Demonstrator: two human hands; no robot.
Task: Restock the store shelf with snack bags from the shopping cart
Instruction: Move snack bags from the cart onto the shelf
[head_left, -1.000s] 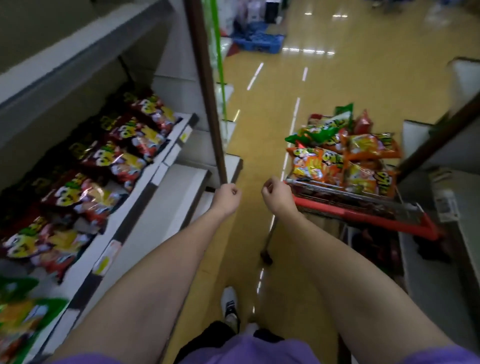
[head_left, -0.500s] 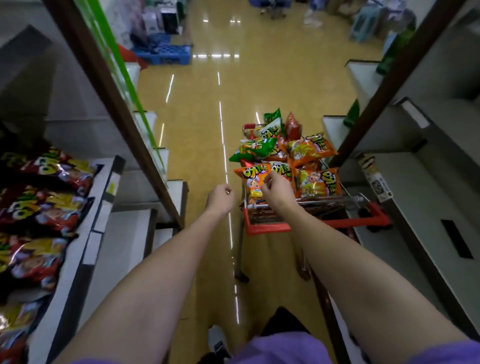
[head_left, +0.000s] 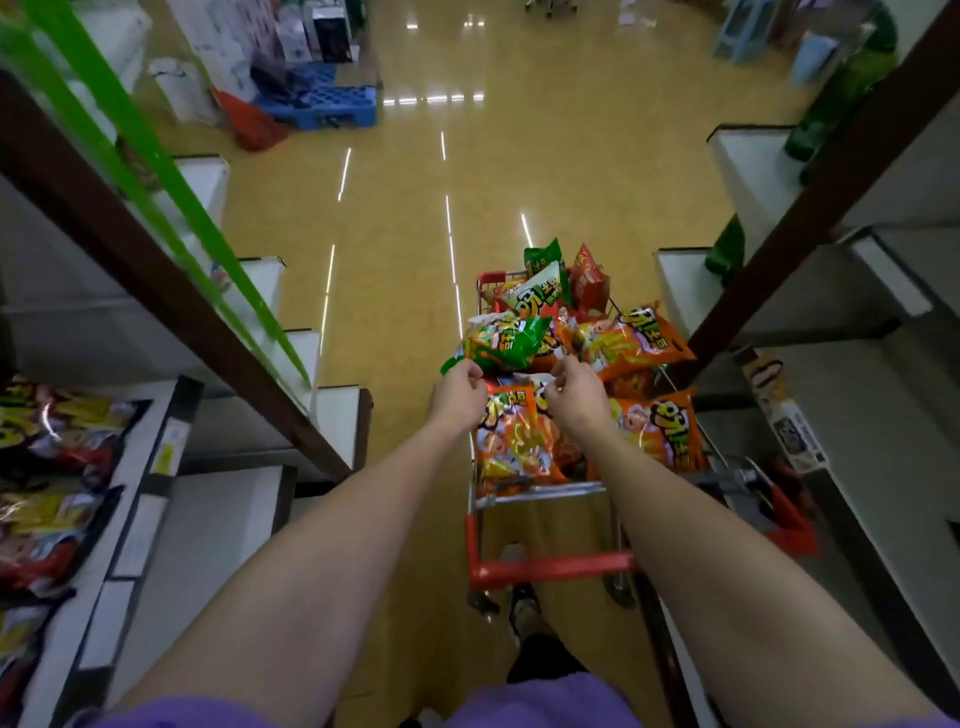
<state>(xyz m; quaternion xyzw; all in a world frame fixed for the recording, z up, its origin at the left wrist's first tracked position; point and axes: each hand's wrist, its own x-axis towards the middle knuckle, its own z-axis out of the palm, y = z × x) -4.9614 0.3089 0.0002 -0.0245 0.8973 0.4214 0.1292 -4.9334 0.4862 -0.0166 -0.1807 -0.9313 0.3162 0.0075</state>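
The red-handled shopping cart (head_left: 550, 569) stands straight ahead, piled with snack bags. A green snack bag (head_left: 511, 340) lies on top at the near left, with orange snack bags (head_left: 514, 441) around and below it. My left hand (head_left: 460, 397) pinches the left corner of the green bag. My right hand (head_left: 574, 397) has its fingers curled at the top edge of the nearest orange bag, just under the green one; its grip is unclear. The store shelf (head_left: 156, 467) on my left holds dark red and yellow snack bags (head_left: 52, 452).
Bare white shelves (head_left: 857, 415) line the right side close to the cart. A brown upright (head_left: 171, 291) with a green strip stands on the left. The yellow aisle floor runs ahead to a blue pallet (head_left: 332, 104) and boxes at the far end.
My view has swung from the left shelf toward the cart. Both hands moved forward over the cart, and the left hand has closed on the green bag's corner.
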